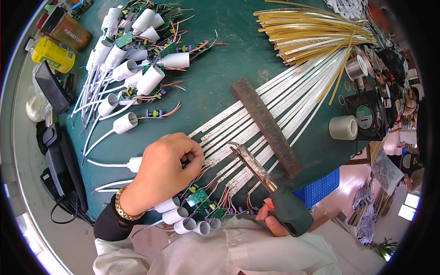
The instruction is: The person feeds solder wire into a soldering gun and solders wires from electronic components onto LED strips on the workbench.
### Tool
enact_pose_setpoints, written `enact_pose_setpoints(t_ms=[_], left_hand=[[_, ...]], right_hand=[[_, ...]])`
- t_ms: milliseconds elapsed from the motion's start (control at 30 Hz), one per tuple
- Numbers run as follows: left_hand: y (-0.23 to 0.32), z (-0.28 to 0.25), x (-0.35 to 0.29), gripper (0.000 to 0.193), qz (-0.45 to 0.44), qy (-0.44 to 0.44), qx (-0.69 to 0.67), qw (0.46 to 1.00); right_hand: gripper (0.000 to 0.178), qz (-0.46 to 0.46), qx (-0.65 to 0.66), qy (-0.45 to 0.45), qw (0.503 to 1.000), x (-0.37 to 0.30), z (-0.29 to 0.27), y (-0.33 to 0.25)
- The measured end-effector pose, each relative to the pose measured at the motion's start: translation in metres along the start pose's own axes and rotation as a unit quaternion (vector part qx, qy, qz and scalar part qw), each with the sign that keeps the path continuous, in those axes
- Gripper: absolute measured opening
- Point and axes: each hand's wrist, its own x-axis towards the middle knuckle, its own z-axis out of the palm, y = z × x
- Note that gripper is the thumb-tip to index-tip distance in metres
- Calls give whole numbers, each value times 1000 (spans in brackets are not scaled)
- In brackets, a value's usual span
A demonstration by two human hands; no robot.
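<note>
My left hand (169, 160), with a gold bracelet at the wrist, is closed in a pinch at the near-left ends of a fan of white LED strips (243, 130). What its fingers hold is hidden. My right hand (271, 221) grips a dark green soldering gun (291, 208), its tip lying over the strips to the right of my left hand. A rusty metal bar (266, 126) lies across the strips. Below them, near my body, circuit boards (198, 197) with thin red and white wires sit beside white cylindrical housings (175, 215); some wires run to strip ends.
More white housings (150, 80) with boards and cables lie at the far left. A bundle of yellow-edged strips (316, 34) lies at the far right. Solder spools (356, 67), a white roll (343, 127) and a black fan (365, 114) stand right; a phone (52, 87) is left.
</note>
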Motion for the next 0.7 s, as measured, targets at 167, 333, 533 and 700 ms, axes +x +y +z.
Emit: enact_pose_setpoints(t_ms=[167,333,533,700], left_hand=[[0,7,1,5,-1,18,53,998],[2,8,6,6,-27,31,54,998],[8,5,12,5,-43,7,91,995],[10,1,18,5,-23,-35,141,989]], right_hand=[[22,160,40,46,985,-6,1,4],[30,127,-92,-1,988,-8,-2,15],[31,-32,-244,-6,969,-2,-3,15],[33,15,-147,-4,989,8,-1,-1]])
